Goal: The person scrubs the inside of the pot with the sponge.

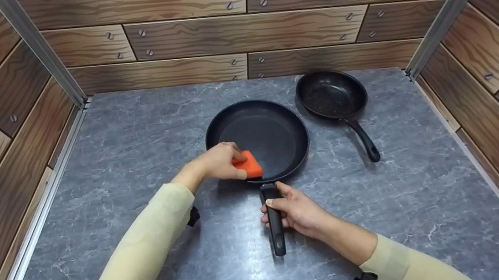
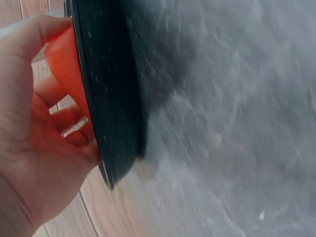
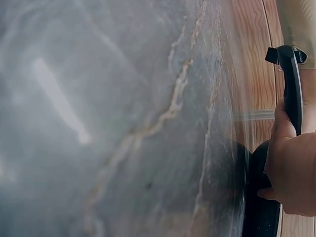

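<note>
A large black frying pan [image 1: 267, 133] sits mid-table, its handle [image 1: 277, 233] pointing toward the person. My left hand [image 1: 222, 161] reaches over the pan's near left rim and grips an orange sponge [image 1: 252, 165] against the inside of the pan. In the left wrist view, the thumb and fingers curl about the sponge [image 2: 66, 64] right at the pan's rim. My right hand [image 1: 300, 210] holds the handle near the pan, thumb on top and fingers underneath. The right wrist view shows that hand [image 3: 294, 173] around the black handle [image 3: 291, 84].
A smaller black frying pan [image 1: 332, 93] stands at the back right, its handle angled toward the front right. The grey marbled table [image 1: 139, 137] is bordered by wood-patterned walls [image 1: 189, 38] at the back and both sides, with metal posts [image 1: 41, 45] at the corners.
</note>
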